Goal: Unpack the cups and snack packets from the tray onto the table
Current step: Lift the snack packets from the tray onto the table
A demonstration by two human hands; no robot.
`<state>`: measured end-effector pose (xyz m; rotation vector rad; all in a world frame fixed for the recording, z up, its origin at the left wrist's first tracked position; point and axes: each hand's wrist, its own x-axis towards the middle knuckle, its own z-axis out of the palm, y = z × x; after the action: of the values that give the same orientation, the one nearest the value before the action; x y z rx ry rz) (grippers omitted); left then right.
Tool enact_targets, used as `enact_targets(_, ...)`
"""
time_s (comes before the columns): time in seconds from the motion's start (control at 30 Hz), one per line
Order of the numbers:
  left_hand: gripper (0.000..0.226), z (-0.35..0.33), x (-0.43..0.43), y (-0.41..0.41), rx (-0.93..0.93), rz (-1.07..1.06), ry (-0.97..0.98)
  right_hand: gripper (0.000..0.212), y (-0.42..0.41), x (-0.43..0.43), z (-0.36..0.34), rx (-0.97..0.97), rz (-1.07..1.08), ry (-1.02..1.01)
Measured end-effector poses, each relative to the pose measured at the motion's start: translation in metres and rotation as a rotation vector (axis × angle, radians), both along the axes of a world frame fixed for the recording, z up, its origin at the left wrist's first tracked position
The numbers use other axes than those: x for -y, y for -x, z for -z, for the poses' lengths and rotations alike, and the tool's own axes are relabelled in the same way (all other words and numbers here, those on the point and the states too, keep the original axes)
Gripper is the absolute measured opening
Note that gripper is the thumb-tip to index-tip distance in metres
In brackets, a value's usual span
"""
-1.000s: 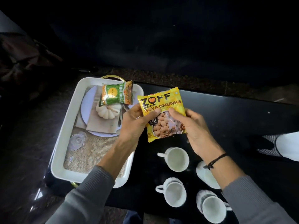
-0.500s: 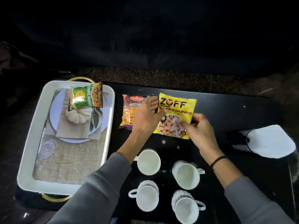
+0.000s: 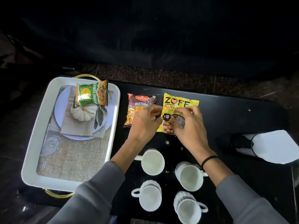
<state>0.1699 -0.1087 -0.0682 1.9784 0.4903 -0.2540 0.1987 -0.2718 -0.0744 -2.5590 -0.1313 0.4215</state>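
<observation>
Table (image 3: 226,113): black, glossy, flat, with a few pale specks on the surface.

Tray (image 3: 34,143): count 1. White, rectangular with rounded corners and raised walls, sitting at the table's left end. It has two thin gold loop handles: far handle (image 3: 84,75) and near handle (image 3: 56,194). The floor shows a coarse burlap weave (image 3: 72,159), a pale round plate (image 3: 59,110) and a ribbed white pumpkin (image 3: 82,113). I cannot tell whether these are real or printed.

White object (image 3: 275,146): rounded, matte, with a striped dark edge, at the right end of the table. I cannot identify it.

Cups: count 4. All are white, glazed, upright, with one handle each, and stand on the table in a two-by-two block nearest the person. The far-left cup (image 3: 152,162) is smooth-walled. The far-right cup (image 3: 191,177), near-left cup (image 3: 150,198) and near-right cup (image 3: 188,210) have fluted walls.

Snack packets: count 3, all shiny crinkled film pillow packs.
- The green packet (image 3: 90,94) lies in the tray at its far end, over the plate.
- The brown packet (image 3: 140,102), marked "MIXTURE", lies flat on the table just right of the tray.
- The yellow packet (image 3: 179,101), marked "ZOFF", lies on the table just beside the brown one.

Hands: count 2, in grey knit sleeves.
- The left hand (image 3: 144,122) has curled fingers, with thumb and forefinger pinching the yellow packet's left edge. It covers part of the brown packet.
- The right hand (image 3: 189,126) has bent fingers lying over the yellow packet's face. It is blurred, so I cannot tell whether it grips or only rests.

Wristband (image 3: 208,160): count 1. Thin black cord on the right wrist.
</observation>
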Motion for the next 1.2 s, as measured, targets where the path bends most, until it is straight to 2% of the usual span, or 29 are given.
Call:
enact_targets(0.23, 0.027, -0.011, -0.056, 0.015, 0.035, -0.152, -0.030, 0.030, 0.002, -0.068, -0.021, 0.075, -0.138, -0.067)
enact_targets(0.4, 0.024, -0.007, -0.117, 0.043, 0.055, -0.392, -0.050, 0.030, 0.000, -0.139, -0.021, 0.060, -0.288, -0.121)
enact_targets(0.47, 0.026, -0.003, -0.141, 0.053, 0.032, -0.494, -0.052, 0.037, -0.001, -0.167, -0.018, 0.016, -0.323, -0.154)
enact_targets(0.57, 0.051, 0.005, -0.172, 0.060, -0.041, -0.595, -0.022, 0.065, -0.006, -0.201, -0.016, -0.040, -0.329, -0.203)
enact_targets(0.63, 0.068, 0.010, -0.188, 0.059, -0.091, -0.607, 0.027, 0.085, -0.011, -0.219, -0.013, -0.065, -0.420, -0.112)
enact_targets(0.73, 0.082, 0.019, -0.204, 0.055, -0.121, -0.554, 0.111, 0.090, -0.019, -0.236, -0.008, -0.083, -0.529, 0.016)
enact_targets(0.8, 0.076, 0.022, -0.211, 0.053, -0.106, -0.553, 0.220, 0.082, -0.020, -0.242, -0.006, -0.053, -0.528, 0.038)
enact_targets(0.87, 0.057, 0.025, -0.216, 0.050, -0.086, -0.593, 0.347, 0.070, -0.019, -0.243, -0.005, -0.027, -0.488, 0.032)
enact_targets(0.93, 0.038, 0.028, -0.220, 0.048, -0.054, -0.629, 0.468, 0.060, -0.014, -0.241, -0.004, -0.080, -0.446, -0.013)
enact_targets(1.0, 0.031, 0.031, -0.220, 0.048, -0.022, -0.630, 0.519, 0.056, -0.007, -0.237, 0.000, -0.164, -0.401, -0.072)
enact_targets(1.13, 0.040, 0.026, -0.213, 0.052, -0.022, -0.629, 0.597, 0.073, 0.002, -0.230, 0.002, -0.240, -0.353, -0.124)
enact_targets(1.2, 0.036, 0.023, -0.208, 0.055, -0.052, -0.628, 0.651, 0.081, 0.005, -0.227, 0.000, -0.246, -0.349, -0.139)
